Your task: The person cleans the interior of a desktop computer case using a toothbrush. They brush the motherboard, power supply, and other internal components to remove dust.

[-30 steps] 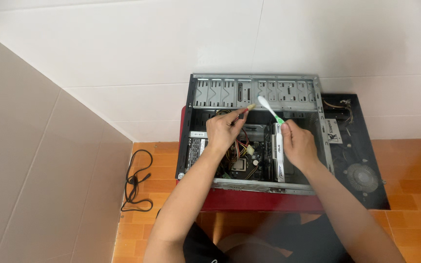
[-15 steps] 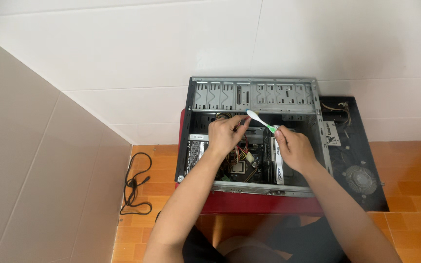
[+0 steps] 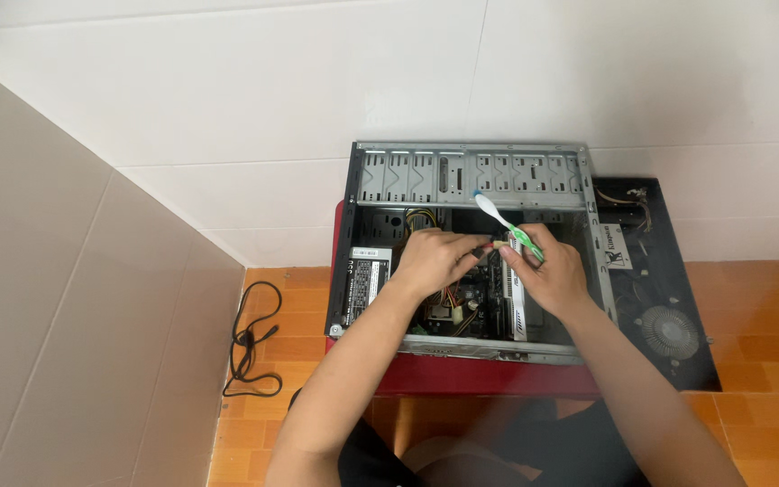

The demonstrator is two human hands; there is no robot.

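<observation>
Open computer case (image 3: 471,171) lay side-up on red surface (image 3: 489,377), interior exposed | right hand (image 3: 547,271) grip clamped on toothbrush (image 3: 507,225), bristles aimed rearward | left hand (image 3: 435,261) fingers pinched on small part beside brush.

PC case (image 3: 471,171) lies open under both hands; side panel (image 3: 669,271) to right of right hand (image 3: 547,275), cable (image 3: 250,338) on floor far left of left hand (image 3: 435,260).

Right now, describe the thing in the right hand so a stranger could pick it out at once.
Find the open computer case lying on the red stand against the white wall. Over its middle, the right hand grips a toothbrush. Its green-and-white handle and pale bristle head stand out among the grey metal and dark boards.
</observation>
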